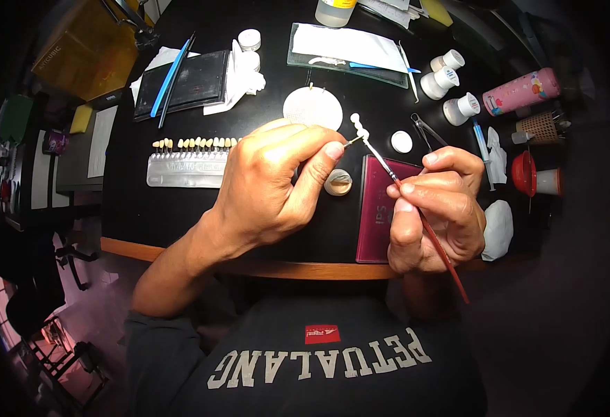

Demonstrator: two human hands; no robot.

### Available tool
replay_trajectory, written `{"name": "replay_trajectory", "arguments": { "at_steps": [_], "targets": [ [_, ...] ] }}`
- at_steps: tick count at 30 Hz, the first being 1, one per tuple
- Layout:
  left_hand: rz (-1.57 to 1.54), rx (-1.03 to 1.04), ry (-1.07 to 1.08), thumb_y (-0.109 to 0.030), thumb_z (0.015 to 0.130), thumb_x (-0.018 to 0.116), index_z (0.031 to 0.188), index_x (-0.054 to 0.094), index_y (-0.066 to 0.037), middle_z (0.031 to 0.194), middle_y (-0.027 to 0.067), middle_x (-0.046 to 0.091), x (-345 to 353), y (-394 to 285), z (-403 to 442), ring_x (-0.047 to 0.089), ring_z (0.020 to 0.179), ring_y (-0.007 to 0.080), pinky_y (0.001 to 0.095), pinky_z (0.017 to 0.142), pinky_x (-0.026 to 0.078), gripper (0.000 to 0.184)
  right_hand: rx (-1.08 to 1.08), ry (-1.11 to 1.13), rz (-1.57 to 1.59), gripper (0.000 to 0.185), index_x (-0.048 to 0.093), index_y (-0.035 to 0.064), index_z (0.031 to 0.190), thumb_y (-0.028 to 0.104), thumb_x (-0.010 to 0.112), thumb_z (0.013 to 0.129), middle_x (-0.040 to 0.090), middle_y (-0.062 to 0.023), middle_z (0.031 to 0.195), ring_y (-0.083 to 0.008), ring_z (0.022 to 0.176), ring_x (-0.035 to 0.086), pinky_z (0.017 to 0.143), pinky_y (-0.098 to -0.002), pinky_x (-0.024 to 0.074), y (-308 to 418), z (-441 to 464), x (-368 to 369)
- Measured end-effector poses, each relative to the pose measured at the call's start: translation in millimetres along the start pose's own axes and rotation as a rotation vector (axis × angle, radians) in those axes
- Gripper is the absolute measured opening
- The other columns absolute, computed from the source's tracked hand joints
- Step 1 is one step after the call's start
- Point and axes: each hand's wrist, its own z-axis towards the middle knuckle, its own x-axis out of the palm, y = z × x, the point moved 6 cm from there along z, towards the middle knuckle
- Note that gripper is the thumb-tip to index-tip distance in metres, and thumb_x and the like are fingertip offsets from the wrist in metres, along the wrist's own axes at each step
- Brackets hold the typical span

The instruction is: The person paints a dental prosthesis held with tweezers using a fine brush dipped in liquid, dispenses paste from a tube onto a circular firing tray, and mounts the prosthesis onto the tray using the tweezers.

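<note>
Pinched between the thumb and forefinger of my left hand [270, 170] is a thin metal pin [352, 142]. At the pin's tip sits a small white dental bridge [358, 126] made of several tooth shapes. My right hand [440, 208] grips a fine brush [433, 238] with a red-brown handle, its tip at the bridge's lower end; I cannot tell whether they touch. Below the bridge stands a small open jar [338, 183] of beige material. Behind my left hand is a round white firing tray [313, 104] with pegs. My left hand partly covers a tooth shade guide [185, 170].
A magenta case [373, 229] lies under my right hand's side. Several lidded bottles [446, 80] line the right, near a pink tube-shaped case [522, 92]. A glass slab [350, 52] and a black palette [183, 83] lie farther back. The wooden table edge [305, 270] runs in front.
</note>
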Motion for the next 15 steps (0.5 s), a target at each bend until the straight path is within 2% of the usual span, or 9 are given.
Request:
{"name": "replay_trajectory", "arguments": {
  "at_steps": [15],
  "targets": [
    [-0.001, -0.021, 0.006, -0.007, 0.099, 0.060, 0.100, 0.072, 0.004, 0.090, 0.0149, 0.075, 0.4, 0.7, 0.1, 0.068, 0.076, 0.0254, 0.0346, 0.070, 0.052, 0.016, 0.001, -0.010, -0.008, 0.022, 0.066, 0.0054, 0.091, -0.004, 0.062, 0.072, 0.068, -0.0028, 0.070, -0.0169, 0.069, 0.058, 0.083, -0.0342, 0.0486, -0.7, 0.2, 1.6]
  ]
}}
